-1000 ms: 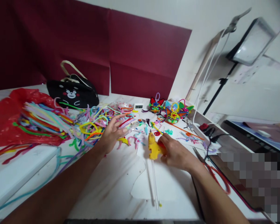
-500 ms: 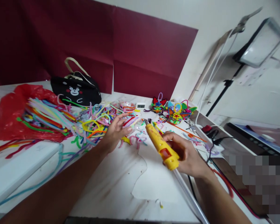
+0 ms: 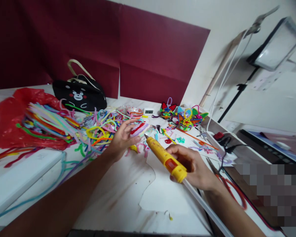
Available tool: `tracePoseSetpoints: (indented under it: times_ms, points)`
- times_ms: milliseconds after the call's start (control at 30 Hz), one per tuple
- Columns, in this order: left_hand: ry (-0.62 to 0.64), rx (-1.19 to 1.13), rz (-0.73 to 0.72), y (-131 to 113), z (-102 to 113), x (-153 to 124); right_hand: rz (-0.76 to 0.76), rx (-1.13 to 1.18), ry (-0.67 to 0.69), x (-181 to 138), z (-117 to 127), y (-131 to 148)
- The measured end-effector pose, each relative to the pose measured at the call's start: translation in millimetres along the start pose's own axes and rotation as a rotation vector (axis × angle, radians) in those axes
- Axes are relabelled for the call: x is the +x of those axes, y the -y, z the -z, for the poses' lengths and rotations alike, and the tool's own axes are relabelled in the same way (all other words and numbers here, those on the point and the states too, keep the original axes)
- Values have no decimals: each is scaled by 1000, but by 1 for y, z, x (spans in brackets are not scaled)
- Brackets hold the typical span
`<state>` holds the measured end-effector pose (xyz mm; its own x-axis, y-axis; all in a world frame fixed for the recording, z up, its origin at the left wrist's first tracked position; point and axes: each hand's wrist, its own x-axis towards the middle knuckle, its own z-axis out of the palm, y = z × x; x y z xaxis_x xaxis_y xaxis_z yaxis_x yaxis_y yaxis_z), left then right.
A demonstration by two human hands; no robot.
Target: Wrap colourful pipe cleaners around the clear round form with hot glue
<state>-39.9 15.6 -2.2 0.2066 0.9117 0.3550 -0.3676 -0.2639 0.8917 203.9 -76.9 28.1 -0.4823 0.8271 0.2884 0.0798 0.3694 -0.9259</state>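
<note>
My right hand (image 3: 193,166) grips a yellow glue gun (image 3: 164,158) held above the white table (image 3: 118,200), its nozzle pointing up-left toward my left hand. A clear glue stick (image 3: 207,209) trails out of the gun's back end. My left hand (image 3: 123,138) rests with fingers spread on a small bundle of pink and white pipe-cleaner pieces (image 3: 139,128) at the edge of the big tangle of coloured pipe cleaners (image 3: 98,126).
A red plastic bag (image 3: 12,121) full of pipe cleaners lies at the left, a black bear-face bag (image 3: 80,95) behind it. Finished pipe-cleaner figures (image 3: 185,118) and a small white clock (image 3: 148,111) sit at the back. Cables and scissors lie at the right edge.
My right hand picked the glue gun up off the table and swung its nozzle toward my left hand. The left hand has hardly moved.
</note>
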Motion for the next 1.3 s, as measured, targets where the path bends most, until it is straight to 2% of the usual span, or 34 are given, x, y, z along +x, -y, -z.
tracePoseSetpoints:
  times_ms: [967, 1100, 1300]
  points:
    - [42, 36, -45, -4, -4, -3, -88, 4, -94, 0, -1, -2]
    - [54, 14, -1, -6, -5, -4, -83, 75, -83, 2, 0, -1]
    - [47, 14, -11, -6, -5, -4, -78, 100, -62, 4, 3, 1]
